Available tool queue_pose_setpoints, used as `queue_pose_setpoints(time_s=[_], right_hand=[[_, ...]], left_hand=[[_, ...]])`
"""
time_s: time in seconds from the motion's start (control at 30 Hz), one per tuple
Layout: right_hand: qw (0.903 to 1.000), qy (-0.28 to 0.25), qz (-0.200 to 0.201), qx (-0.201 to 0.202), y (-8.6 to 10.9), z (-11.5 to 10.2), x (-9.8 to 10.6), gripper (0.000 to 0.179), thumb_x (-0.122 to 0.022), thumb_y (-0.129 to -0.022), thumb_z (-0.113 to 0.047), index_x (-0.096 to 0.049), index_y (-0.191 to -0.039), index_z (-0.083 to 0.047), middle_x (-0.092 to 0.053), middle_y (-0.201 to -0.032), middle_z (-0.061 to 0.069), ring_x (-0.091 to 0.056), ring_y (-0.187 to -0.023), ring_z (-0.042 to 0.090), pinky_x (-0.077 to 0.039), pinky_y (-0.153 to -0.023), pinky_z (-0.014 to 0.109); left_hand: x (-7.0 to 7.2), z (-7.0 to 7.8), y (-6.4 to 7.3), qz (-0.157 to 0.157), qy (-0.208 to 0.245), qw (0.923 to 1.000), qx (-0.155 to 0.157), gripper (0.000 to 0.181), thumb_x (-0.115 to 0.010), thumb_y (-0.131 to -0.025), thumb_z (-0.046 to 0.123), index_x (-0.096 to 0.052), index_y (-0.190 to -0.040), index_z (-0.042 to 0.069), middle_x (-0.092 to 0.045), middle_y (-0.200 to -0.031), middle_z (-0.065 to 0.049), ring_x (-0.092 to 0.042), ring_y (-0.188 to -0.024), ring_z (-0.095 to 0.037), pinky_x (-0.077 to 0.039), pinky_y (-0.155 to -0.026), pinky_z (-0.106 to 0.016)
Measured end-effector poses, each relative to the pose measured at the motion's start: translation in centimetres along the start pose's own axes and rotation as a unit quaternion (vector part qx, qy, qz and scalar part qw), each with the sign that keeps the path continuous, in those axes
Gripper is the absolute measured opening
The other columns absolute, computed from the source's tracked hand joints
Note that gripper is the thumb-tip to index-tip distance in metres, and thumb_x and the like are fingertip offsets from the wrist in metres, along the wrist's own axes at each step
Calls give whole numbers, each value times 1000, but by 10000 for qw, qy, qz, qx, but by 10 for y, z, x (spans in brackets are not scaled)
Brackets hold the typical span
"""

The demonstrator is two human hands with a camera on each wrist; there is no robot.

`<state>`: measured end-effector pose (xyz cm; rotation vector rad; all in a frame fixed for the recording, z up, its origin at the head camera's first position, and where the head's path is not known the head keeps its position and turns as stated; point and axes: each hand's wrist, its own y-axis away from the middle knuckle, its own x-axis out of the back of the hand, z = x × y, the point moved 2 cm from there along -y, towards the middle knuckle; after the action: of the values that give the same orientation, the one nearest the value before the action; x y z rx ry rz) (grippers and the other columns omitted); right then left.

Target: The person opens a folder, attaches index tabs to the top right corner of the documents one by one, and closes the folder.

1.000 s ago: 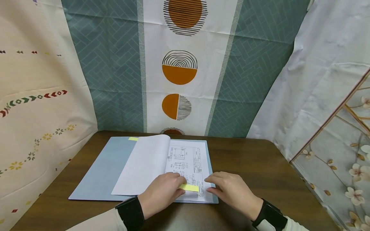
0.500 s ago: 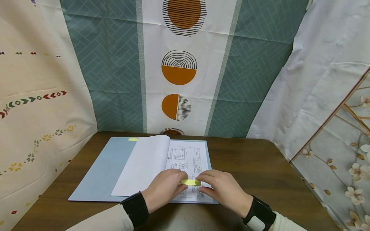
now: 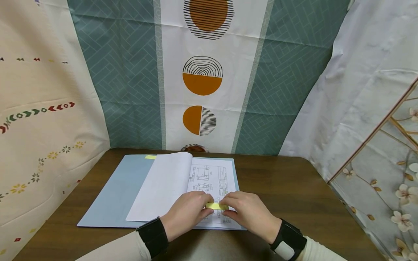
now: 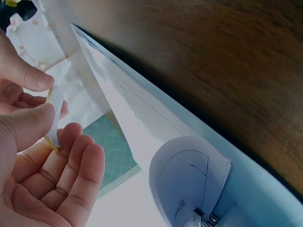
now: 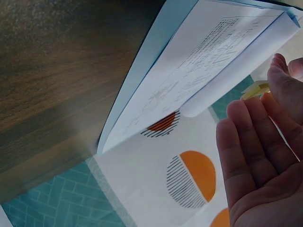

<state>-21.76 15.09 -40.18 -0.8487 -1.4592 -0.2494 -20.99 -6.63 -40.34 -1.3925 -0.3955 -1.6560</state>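
A short yellow sticky strip [image 3: 215, 206] is stretched level between my two hands, over the lower part of a page of line drawings [image 3: 212, 174]. My left hand [image 3: 187, 212] pinches its left end between thumb and fingers. At the other end, my right hand [image 3: 248, 210] pinches the strip too. From the left wrist, the strip [image 4: 55, 116] shows a pale underside with faint marks, and both thumbs press on it. The page lies in an opened light blue folder [image 3: 114, 195], with white sheets [image 3: 160, 188] turned over to the left.
Another yellow strip [image 3: 150, 157] sticks out at the top of the turned sheets. A metal fastener [image 4: 206, 217] shows at the sheets' curled edge. The folder lies on a dark wooden table [image 3: 277, 181], with a patterned cloth [image 3: 130, 90] hanging behind it.
My right hand has moved left from beside the page and taken the strip's free end. The left hand has raised the strip slightly and shifted it a little to the right.
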Motion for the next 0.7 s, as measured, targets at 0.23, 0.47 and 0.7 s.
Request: queue_pose_setpoints(time_s=[0.23,0.47,0.7], right_hand=[[10000,-8,10,-4,0,-1,1,30,-99,-85,-14,-85,-110,-21,-79,-105,-11,-71,-92,6,-63,-85,31],[9999,-163,-50,-1,2,0,3,29,-97,-85,-13,-85,-110,-20,-79,-103,-12,-71,-89,6,-62,-82,30],[9995,-279,-85,85,4,1,5,29,-98,-84,-13,-86,-109,-20,-79,-101,-12,-71,-87,6,-62,-81,28]], left_hand=[[0,2,1,-29,50,10000,-3,18,-93,-92,20,-81,-104,12,-71,-87,10,-55,-73,-3,-50,-70,-24],[-3,2,1,-127,44,9999,-3,18,-93,-92,21,-82,-103,13,-71,-86,11,-56,-74,-4,-51,-72,-24],[-6,3,2,-99,-14,9999,-77,16,-93,-92,20,-81,-101,14,-69,-85,12,-55,-75,-3,-50,-72,-24]])
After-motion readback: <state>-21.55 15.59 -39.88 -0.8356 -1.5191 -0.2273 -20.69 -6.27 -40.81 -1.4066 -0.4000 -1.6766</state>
